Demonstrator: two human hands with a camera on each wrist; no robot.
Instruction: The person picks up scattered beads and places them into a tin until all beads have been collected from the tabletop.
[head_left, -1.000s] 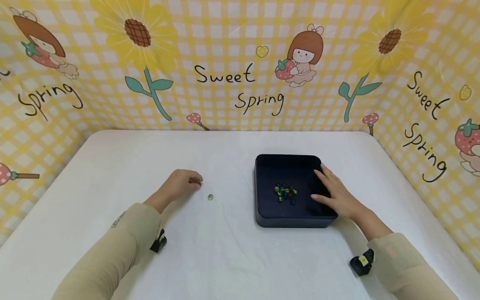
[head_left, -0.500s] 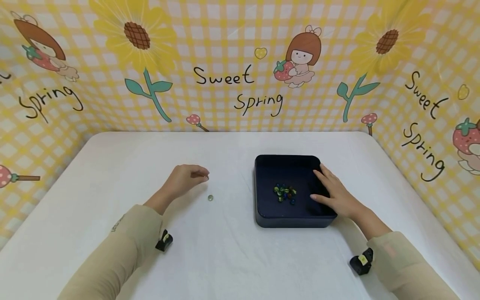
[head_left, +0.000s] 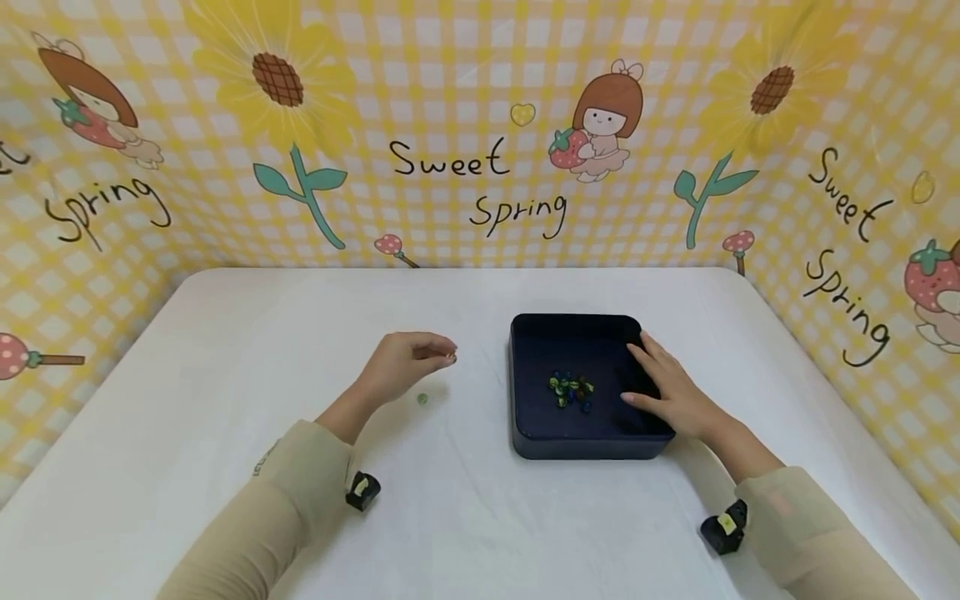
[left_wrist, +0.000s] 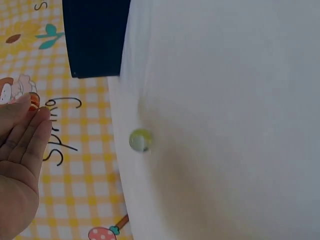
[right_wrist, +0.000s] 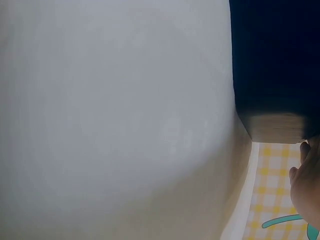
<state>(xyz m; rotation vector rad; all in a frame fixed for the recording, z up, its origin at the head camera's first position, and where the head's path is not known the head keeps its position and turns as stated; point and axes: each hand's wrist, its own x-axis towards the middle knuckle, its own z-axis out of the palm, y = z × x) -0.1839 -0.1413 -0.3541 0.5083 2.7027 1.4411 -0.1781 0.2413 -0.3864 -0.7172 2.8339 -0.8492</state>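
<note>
My left hand [head_left: 405, 364] is above the table, pinching an amber-red glass marble [left_wrist: 34, 101] between thumb and fingertips. Below and behind that hand, a clear yellow-green marble [head_left: 422, 399] lies on the white cloth; the left wrist view has it near the middle. To the right stands a dark navy square box [head_left: 592, 448], open at the top. Several blue, green, yellow and brown marbles [head_left: 572, 390] are clustered on its floor. My right hand [head_left: 675, 392] rests on the box's right rim, fingers spread and fairly straight, thumb and a fingertip reaching over the inside.
A white cloth [head_left: 450, 517] covers the table. Yellow checked fabric [head_left: 450, 75] with printed flowers and figures surrounds its back and sides. A small black wrist camera [head_left: 363, 492] sits at the left cuff, another black camera [head_left: 724, 527] at the right cuff.
My left hand has risen from the cloth and moved right toward the box, carrying the pinched marble past the yellow-green one. My right hand and the box have stayed in place.
</note>
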